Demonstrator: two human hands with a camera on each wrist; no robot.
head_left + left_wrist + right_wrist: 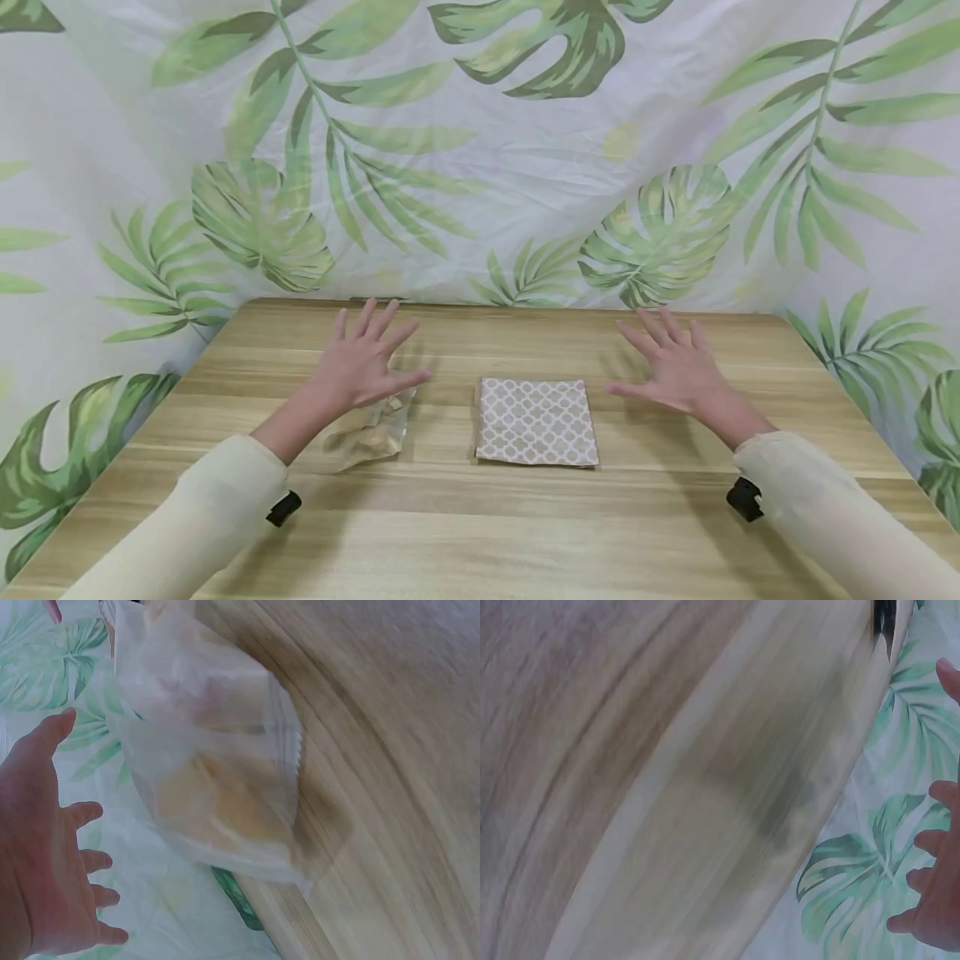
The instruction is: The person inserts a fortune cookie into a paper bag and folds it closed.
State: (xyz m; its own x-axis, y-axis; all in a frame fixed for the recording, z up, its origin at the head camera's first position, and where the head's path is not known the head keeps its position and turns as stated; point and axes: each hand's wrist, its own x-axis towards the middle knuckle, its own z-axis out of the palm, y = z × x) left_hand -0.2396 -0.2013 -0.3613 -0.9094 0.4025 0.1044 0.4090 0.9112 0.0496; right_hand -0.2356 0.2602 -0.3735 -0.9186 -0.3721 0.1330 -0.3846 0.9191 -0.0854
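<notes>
Both hands hover over the wooden table with fingers spread, holding nothing. My left hand (352, 371) is above a clear plastic bag (382, 433) with tan, lumpy pieces inside and partly hides it in the head view. Up close in the left wrist view, the bag (217, 802) shows a serrated sealed edge; what its contents are I cannot tell. Between the hands lies a flat beige square (536, 422) with a white lattice pattern, fabric or paper. My right hand (678, 371) is to the right of this square, apart from it.
The wooden table (480, 533) reaches back to a leaf-printed curtain (525, 200), which also hangs at both sides. A thin dark item (378, 299) shows at the table's far edge, behind the left fingertips. Each wrist wears a black device.
</notes>
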